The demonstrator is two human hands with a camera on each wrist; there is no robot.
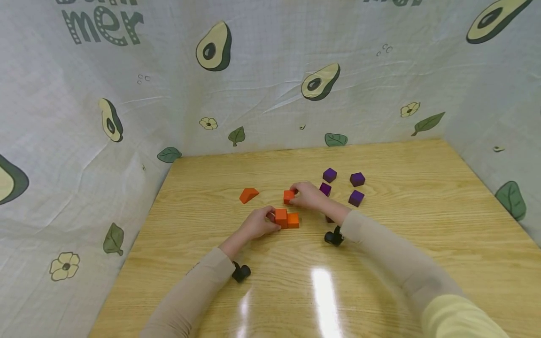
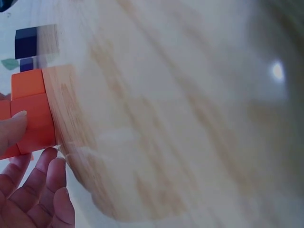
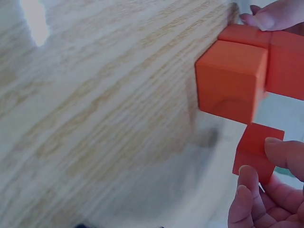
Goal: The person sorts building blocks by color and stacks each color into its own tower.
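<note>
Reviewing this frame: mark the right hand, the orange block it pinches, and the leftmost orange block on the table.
Right hand (image 1: pixel 310 195): head view, back of the hand.
Pinched orange block (image 3: pixel 256 141): right wrist view, upper visible face.
Leftmost orange block (image 1: pixel 248 195): head view, middle of its visible surface.

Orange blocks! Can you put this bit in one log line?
left hand: grips orange block | right hand: pinches second orange block | purple blocks: on table

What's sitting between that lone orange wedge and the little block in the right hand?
In the head view, only bare tabletop shows between the orange wedge and the little block that the right hand pinches.
</note>
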